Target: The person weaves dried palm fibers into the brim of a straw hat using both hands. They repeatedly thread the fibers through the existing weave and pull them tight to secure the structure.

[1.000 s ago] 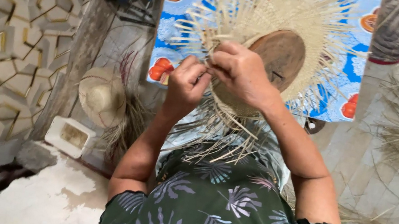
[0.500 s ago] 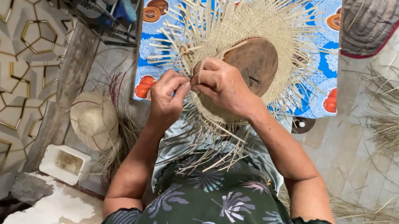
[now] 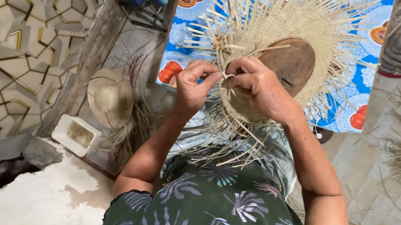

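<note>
While both hands, left (image 3: 196,80) and right (image 3: 262,86), are pinching one strip (image 3: 226,75) shut, I'm judging steady tension keeps the hat (image 3: 272,38) weave tight.

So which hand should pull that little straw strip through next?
Probably the left hand: its fingertips already pinch the pale strip. The right hand lies across the half-woven straw hat, seemingly steadying it on the wooden form.

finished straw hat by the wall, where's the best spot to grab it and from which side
Take the straw hat by its brim edge on the side facing the person, away from the wall. It lies tilted with its domed crown up, too broad and smooth to pinch, while the thin brim offers an edge. Loose straw crowds its right side, so come from the lower left.
</note>
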